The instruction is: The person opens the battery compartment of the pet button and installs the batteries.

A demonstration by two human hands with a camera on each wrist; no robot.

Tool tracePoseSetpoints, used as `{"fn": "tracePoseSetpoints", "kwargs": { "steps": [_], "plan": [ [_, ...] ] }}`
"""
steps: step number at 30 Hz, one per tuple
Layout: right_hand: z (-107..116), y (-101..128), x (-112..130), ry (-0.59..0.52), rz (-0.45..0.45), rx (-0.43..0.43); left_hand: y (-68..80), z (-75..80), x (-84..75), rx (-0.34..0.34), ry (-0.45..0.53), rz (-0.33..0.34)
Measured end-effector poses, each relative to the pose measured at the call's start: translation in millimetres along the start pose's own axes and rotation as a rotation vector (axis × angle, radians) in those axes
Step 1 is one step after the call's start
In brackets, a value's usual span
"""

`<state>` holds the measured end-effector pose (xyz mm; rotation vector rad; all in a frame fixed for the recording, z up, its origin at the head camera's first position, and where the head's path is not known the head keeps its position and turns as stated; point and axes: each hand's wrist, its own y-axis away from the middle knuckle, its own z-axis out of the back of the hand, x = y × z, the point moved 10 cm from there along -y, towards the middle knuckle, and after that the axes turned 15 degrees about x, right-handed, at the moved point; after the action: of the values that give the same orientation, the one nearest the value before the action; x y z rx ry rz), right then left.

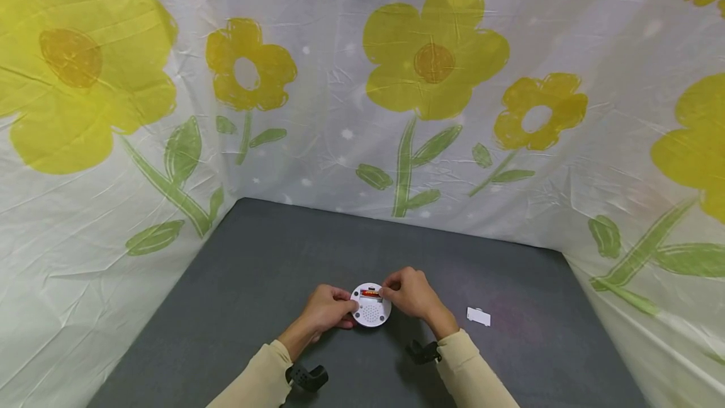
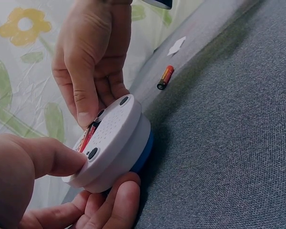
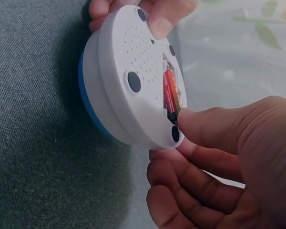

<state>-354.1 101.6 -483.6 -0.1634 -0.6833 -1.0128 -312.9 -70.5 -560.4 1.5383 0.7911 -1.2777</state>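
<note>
A round white device (image 1: 370,315) with a blue underside, a dotted hole pattern and dark round feet sits tilted, its battery compartment facing up. Inside the compartment lies a red-and-gold battery (image 3: 170,90); whether a second lies beside it I cannot tell. My left hand (image 1: 328,308) grips the device's left edge, thumb on the face and fingers beneath. At the opposite edge, my right hand (image 1: 412,293) presses its thumb on the battery's dark end, with its other fingers curled against the rim. Another battery (image 2: 166,77) lies loose on the table in the left wrist view.
A small white cover (image 1: 478,316) lies on the dark grey table (image 1: 283,257), right of my right hand. White curtains (image 1: 328,80) printed with yellow flowers hang around the table's back and sides. Each wrist wears a black strap mount (image 1: 308,378).
</note>
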Motion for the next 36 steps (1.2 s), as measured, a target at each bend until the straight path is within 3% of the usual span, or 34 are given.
{"fn": "tracePoseSetpoints", "kwargs": {
  "steps": [15, 26, 36],
  "plan": [
    [-4, -1, -1, -0.01, -0.019, -0.023, 1.3, -0.1, -0.2, -0.009, 0.01, -0.009],
    [1, 0, -1, 0.02, 0.022, -0.004, 0.0, -1.7, 1.2, 0.001, 0.018, -0.008],
    [24, 10, -5, 0.033, 0.007, -0.006, 1.2, -0.7, 0.7, -0.005, 0.017, -0.009]
  ]
}}
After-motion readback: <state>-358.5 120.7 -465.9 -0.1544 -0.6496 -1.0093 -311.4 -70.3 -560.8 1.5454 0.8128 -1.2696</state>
